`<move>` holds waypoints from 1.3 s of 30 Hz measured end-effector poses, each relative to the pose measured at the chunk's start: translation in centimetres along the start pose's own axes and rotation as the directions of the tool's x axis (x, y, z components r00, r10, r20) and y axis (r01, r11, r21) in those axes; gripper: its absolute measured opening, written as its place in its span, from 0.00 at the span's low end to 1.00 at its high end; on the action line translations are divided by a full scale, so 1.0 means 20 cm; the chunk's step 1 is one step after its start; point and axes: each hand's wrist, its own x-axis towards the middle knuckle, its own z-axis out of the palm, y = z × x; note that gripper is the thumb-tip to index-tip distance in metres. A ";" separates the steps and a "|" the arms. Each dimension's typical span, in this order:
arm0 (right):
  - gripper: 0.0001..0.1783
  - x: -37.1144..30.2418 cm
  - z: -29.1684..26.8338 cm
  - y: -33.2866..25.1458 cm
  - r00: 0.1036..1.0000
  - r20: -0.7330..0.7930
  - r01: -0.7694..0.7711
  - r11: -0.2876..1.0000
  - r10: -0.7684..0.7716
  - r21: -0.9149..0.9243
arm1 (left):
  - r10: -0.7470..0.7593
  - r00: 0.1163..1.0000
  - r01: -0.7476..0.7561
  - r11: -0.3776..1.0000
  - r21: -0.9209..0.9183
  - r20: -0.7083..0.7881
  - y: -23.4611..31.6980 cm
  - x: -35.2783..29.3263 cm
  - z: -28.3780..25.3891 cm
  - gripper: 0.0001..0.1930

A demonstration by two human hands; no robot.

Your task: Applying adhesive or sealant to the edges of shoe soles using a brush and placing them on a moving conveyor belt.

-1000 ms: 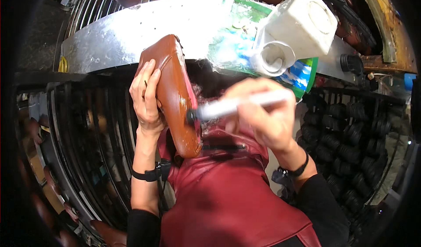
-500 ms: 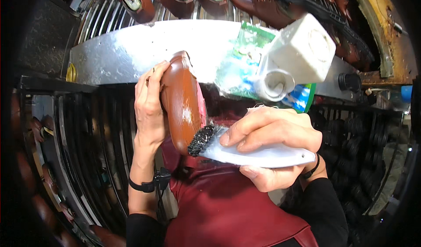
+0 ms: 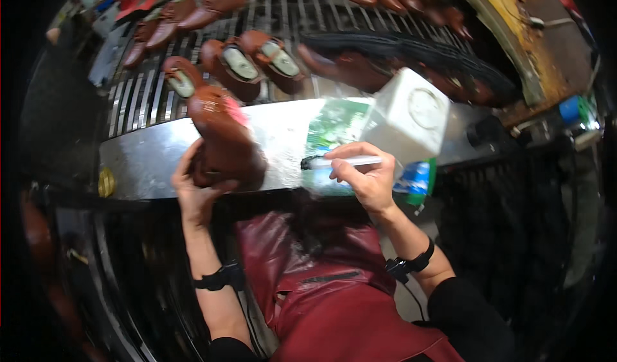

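In my left hand (image 3: pixel 193 195) is a glossy brown leather shoe (image 3: pixel 226 145), blurred by motion, its toe pointing away over the far side of the metal ledge. My fingers close around its heel end, and a bit of pink shows along the right side. My right hand (image 3: pixel 369 176) pinches a brush (image 3: pixel 353 161) with a whitish handle. Its dark bristles point left, apart from the shoe and above a green and white plastic bag (image 3: pixel 335 127). Just beyond that hand, a white square-sided plastic container (image 3: pixel 402 121) lies tipped on the bag.
A shiny metal ledge (image 3: pixel 138 163) runs across in front of me. Behind it, brown shoes (image 3: pixel 247 63) stand on a slatted metal rack (image 3: pixel 283 8), beside a long dark strip (image 3: pixel 411 44). A wooden frame (image 3: pixel 508 34) borders the right; a yellow coil (image 3: pixel 107 181) sits at the ledge's left end.
The brush has come off the shoe and is now over the bag. My left hand has carried the shoe forward and turned its toe away from me. The view takes in more of the rack.
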 end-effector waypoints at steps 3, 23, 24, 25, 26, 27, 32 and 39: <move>0.10 -0.19 -0.18 -0.05 0.908 -0.390 -0.105 0.984 0.155 0.146 | 0.178 0.983 -0.175 0.982 0.067 -0.035 0.02 -0.07 0.02 0.44; 0.11 -0.14 -0.25 -0.08 0.810 -0.092 -0.295 0.537 0.579 0.791 | -0.093 0.995 0.094 0.995 -0.037 0.020 -0.16 -0.76 0.23 0.38; 0.10 -0.12 -0.22 -0.07 0.834 -0.087 -0.290 0.568 0.545 0.770 | -0.177 0.979 0.181 0.983 -0.030 0.103 -0.14 -0.75 0.19 0.38; 0.08 -0.11 -0.20 -0.09 0.835 -0.092 -0.301 0.590 0.543 0.749 | -0.179 0.979 0.182 0.983 -0.026 0.096 -0.14 -0.77 0.19 0.38; 0.08 -0.14 -0.19 -0.11 0.861 -0.123 -0.277 0.659 0.493 0.699 | -0.197 0.979 0.202 0.973 -0.108 0.061 -0.14 -0.78 0.22 0.38; 0.07 -0.17 -0.16 -0.13 0.887 -0.141 -0.253 0.719 0.439 0.647 | -0.213 0.977 0.213 0.959 -0.187 0.018 -0.14 -0.77 0.24 0.39; 0.08 -0.40 -0.08 -0.23 0.945 -0.059 -0.253 0.833 0.322 0.492 | -0.205 0.949 0.280 0.898 -0.338 0.241 -0.09 -0.69 0.30 0.36; 0.06 -0.65 0.08 -0.29 0.995 0.065 -0.089 0.944 0.072 0.317 | -0.222 0.970 0.242 0.896 -0.371 0.097 -0.06 -0.67 0.34 0.33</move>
